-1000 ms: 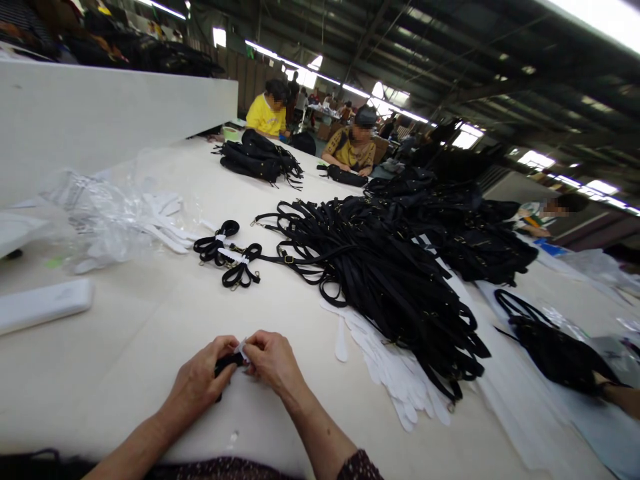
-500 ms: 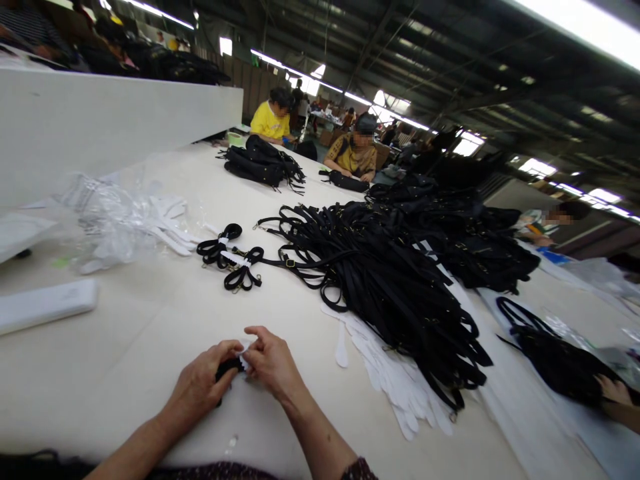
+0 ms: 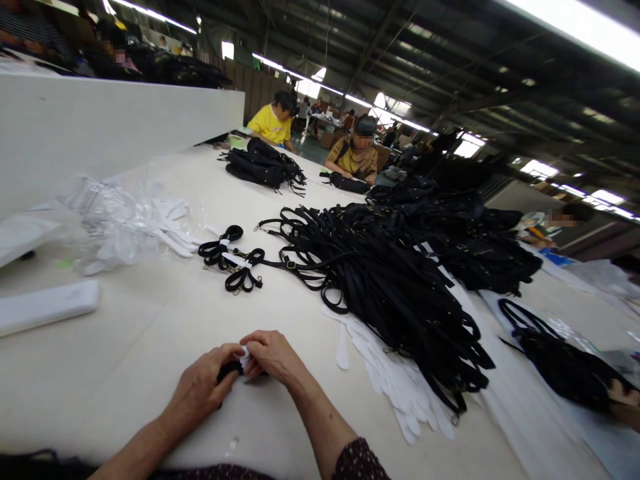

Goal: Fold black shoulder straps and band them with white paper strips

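Black webbing covers much of a cream-coloured work table (image 3: 140, 333) in a factory hall, where a person's two bare hands meet at the near edge. The left hand (image 3: 200, 390) is closed around a small folded black strap (image 3: 229, 369), fingers curled over it. The right hand (image 3: 273, 357) pinches a narrow white paper strip (image 3: 245, 353) against the top of that strap, thumb and forefinger shut on it. Hands and strap rest low on the table, to the near left of a large heap of loose black straps (image 3: 390, 280) and well apart from it.

Just left of the heap lie two coiled black strap bundles (image 3: 230, 257), each banded in white. A fan of flat white paper strips (image 3: 395, 387) shows from under the heap's near edge. Farther left of the heap sit crumpled clear plastic bags (image 3: 115, 223) and a long white flat box (image 3: 47, 307). Beyond the heap, a co-worker in a yellow shirt (image 3: 270, 123) and another in a mustard top (image 3: 357, 153) sit at the table's far end beside more black goods. Right of the heap lies a black handbag (image 3: 560, 367), with another worker's hand (image 3: 625, 400) touching it at the frame's edge.
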Demonstrator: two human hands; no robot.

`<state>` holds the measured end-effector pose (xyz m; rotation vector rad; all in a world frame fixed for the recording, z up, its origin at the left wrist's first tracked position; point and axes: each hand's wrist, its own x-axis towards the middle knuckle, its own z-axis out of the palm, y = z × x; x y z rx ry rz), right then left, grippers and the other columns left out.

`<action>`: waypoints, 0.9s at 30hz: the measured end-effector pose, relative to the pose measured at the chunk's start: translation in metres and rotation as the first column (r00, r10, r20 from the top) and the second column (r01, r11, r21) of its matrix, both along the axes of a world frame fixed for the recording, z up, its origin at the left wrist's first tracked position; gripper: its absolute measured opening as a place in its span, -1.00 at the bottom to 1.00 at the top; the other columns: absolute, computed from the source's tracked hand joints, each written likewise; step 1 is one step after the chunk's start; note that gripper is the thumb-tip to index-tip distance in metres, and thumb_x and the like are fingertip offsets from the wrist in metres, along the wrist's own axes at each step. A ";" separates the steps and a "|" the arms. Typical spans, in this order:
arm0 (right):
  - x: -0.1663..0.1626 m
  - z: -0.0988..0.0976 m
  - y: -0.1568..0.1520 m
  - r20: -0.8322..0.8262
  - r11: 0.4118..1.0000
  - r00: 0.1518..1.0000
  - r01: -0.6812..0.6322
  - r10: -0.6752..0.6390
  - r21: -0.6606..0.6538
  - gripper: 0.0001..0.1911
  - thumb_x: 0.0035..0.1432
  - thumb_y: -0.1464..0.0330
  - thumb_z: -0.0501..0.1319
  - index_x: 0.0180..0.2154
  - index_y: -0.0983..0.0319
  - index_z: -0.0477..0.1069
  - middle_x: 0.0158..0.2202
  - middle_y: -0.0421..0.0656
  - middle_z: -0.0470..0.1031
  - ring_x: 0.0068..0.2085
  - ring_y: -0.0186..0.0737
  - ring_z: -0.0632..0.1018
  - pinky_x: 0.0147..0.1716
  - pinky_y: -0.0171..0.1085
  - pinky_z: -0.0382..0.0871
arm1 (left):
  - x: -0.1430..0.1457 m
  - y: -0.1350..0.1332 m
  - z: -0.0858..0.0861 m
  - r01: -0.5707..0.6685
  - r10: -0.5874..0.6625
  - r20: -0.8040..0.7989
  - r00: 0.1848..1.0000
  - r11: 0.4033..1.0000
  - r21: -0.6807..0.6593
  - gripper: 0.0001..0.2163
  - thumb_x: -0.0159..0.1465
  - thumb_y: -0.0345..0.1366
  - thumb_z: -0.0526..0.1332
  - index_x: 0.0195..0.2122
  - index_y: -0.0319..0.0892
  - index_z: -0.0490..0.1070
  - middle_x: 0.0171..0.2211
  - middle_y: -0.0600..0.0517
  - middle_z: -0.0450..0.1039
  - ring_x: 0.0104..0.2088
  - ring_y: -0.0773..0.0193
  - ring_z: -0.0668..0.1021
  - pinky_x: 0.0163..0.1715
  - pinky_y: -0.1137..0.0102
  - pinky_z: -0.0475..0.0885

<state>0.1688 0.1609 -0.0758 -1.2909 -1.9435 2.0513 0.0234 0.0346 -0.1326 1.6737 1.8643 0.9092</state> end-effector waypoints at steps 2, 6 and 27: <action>-0.001 0.002 -0.001 0.013 0.998 1.000 -0.025 0.024 0.057 -0.71 0.08 0.42 0.11 -0.17 0.23 0.50 -0.56 -0.25 0.49 -0.54 -0.34 0.54 -0.50 -0.38 0.46 | 0.000 0.000 0.000 -0.006 0.006 0.004 1.000 1.000 -0.003 -0.70 0.28 -0.32 0.12 0.04 0.03 0.29 -0.04 0.06 0.54 -0.04 0.17 0.57 -0.01 0.23 0.46; 0.001 0.014 -0.006 0.126 0.925 0.989 -0.116 0.075 0.361 -0.80 0.08 0.43 0.17 -0.26 0.16 0.52 -0.51 -0.27 0.53 -0.48 -0.36 0.54 -0.46 -0.43 0.35 | 0.001 0.000 0.001 -0.026 0.026 0.012 1.000 0.999 -0.019 -0.73 0.27 -0.30 0.12 0.01 0.02 0.29 -0.08 0.06 0.55 -0.06 0.16 0.58 -0.04 0.24 0.46; 0.036 0.023 -0.027 -0.207 0.570 0.978 0.185 -0.027 0.801 -0.89 0.11 0.49 0.15 -0.37 0.19 0.41 -0.35 -0.22 0.50 -0.35 -0.34 0.48 -0.32 -0.38 0.33 | 0.003 0.010 0.035 0.078 -0.079 -0.011 0.997 0.989 -0.122 -0.70 0.25 -0.34 0.08 -0.02 0.03 0.43 -0.13 0.05 0.57 -0.09 0.17 0.57 -0.04 0.29 0.42</action>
